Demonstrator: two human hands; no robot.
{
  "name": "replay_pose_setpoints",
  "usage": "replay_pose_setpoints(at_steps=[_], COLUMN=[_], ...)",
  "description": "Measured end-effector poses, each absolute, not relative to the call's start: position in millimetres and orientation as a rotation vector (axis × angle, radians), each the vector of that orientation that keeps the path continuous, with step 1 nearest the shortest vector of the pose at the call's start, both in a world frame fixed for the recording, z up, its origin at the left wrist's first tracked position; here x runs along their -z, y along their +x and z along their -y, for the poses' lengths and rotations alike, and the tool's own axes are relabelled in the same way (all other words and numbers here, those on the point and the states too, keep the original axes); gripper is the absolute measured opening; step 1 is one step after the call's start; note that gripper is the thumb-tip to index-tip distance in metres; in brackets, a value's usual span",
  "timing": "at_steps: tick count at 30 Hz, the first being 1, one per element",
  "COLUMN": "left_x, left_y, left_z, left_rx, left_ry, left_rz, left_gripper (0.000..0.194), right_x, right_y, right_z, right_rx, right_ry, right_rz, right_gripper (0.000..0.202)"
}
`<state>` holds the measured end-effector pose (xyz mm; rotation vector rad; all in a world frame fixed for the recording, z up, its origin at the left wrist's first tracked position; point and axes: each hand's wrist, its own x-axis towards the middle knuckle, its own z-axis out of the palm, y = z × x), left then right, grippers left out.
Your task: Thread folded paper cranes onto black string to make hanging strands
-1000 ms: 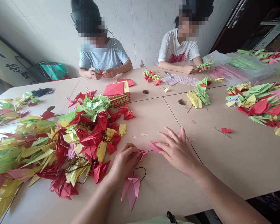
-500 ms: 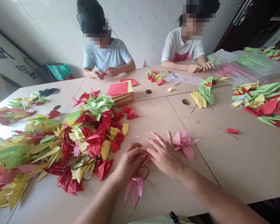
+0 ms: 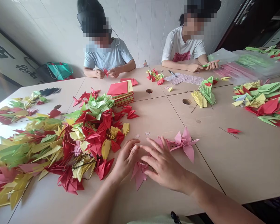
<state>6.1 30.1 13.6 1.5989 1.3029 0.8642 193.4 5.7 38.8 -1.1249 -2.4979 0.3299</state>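
Two pink folds matter here. The nearer pink crane [image 3: 138,174] lies flat on the bench [image 3: 235,168] directly under and between your hands; its long axis runs from under your fingers down toward you, with the pointed tip aimed at your body and slightly to your left. Your left hand [image 3: 125,160] rests on its upper left edge, fingers spread and flat, pinching nothing. Your right hand [image 3: 164,166] covers its upper right part, fingers also spread and laid flat, pointing up and left, so both hands touch the same piece and neither is clearly nearer.

The second piece, the pink cluster [image 3: 183,143], sits just beyond your right hand, up and to the right of its fingertips. Its long axis runs roughly left to right, with one wing pointing down and right. Your right hand is the nearer one to it; whether the fingertips touch its left end, you cannot tell.

To your left, near your left hand, spreads the big crane pile [image 3: 79,140] of red, yellow and green. Farther back lie the paper stack [image 3: 120,91] and two other people folding at the far edge, their hands well apart from yours.
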Motion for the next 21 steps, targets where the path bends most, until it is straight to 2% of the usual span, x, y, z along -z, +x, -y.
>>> replay_pose_setpoints(at_steps=[2, 6, 12, 17, 21], left_x=[-15, -17, -22, -26, -21], left_y=[7, 8, 9, 13, 16], left_z=[-30, -28, -26, -26, -26], left_rx=[-0.836, -0.759, -0.648, -0.581, -0.592], left_ry=[1.611, 1.591, 1.666, 1.806, 1.844], left_rz=[-1.304, -1.282, -1.216, -1.115, -1.094], left_gripper=[0.032, 0.037, 0.035, 0.036, 0.020], right_x=[-31, -20, -36, -21, 8], right_y=[188, 190, 230, 285, 313], right_z=[-6, -9, -8, -1, 5], right_rx=[-0.319, -0.228, -0.088, -0.031, -0.427], right_ry=[-1.119, -1.221, -1.247, -1.402, -1.609], right_rz=[2.472, 2.328, 2.096, 1.717, 1.275], right_gripper=[0.016, 0.023, 0.015, 0.033, 0.057])
